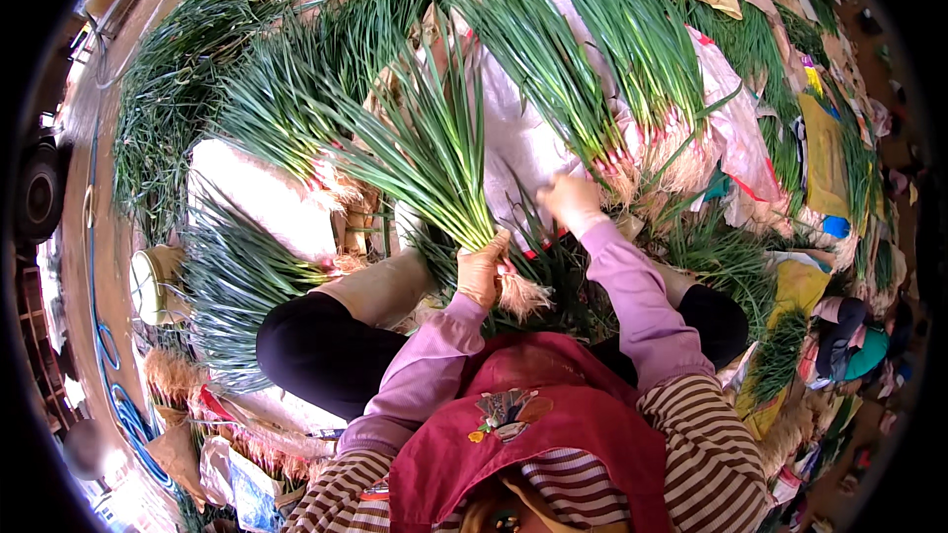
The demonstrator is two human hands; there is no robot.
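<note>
My left hand (479,271) is wrapped round the lower stalks of a bunch of spring onions (449,173). Its long green leaves fan up and to the left, while pale stringy roots (521,293) stick out below my fist. My right hand (570,202) is to the right of this bunch, just left of the root ends of a second bunch (553,69) lying on white sacking (513,128). Blur hides how its fingers are set and whether anything is in them. Another bunch with reddish bulbs (652,69) lies farther right.
More spring onions (286,104) lie left of my held bunch, with darker ones (232,281) below them. A pale bucket (158,283) and a blue hose (128,415) are at the far left. My bent knees flank the work area. Another person (859,345) is at the far right.
</note>
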